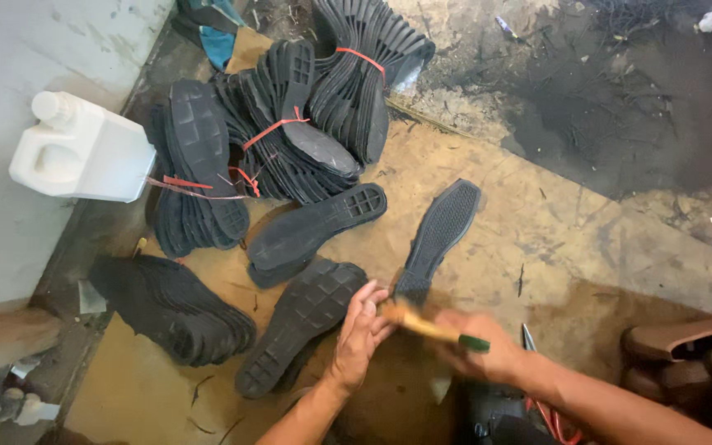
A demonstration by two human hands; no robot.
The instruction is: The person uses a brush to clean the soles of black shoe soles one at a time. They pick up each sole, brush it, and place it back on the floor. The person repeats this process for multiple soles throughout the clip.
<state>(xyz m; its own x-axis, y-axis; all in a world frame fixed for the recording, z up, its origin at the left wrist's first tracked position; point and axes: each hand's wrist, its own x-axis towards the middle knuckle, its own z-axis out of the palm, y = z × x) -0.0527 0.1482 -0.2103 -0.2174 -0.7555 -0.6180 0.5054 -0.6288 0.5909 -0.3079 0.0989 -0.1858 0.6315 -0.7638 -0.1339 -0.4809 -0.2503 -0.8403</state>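
Right hand [478, 353] is clenched around a brush with a pale wooden handle and a green end [434, 329]; it's motion-blurred, so I can't make out the bristles. The brush tip sits right at the heel end of a single long black rubber shoe sole with a fine dotted tread [438, 237], which lies flat on the tan cardboard sheet [537, 239] covering the floor, roughly at the sheet's middle. Left hand [361, 334] isn't clenched: fingers are bent and pressing on that same heel end, touching the brush tip too.

Just left of that hand there's a short stack of black soles with chunky block tread [298, 321], and another small stack [315, 229] above it. Toward the cardboard's far left corner, bundles of black soles tied with red string [274, 124] are piled up. A fanned-out pile of soles [170, 305] sits at the left edge. A white plastic jug [80, 148] rests on the grey ledge [10, 239] beyond that. Brown rubber shoes [686, 350] sit at the near right edge, and red-handled scissors [537, 395] poke out under the right forearm.
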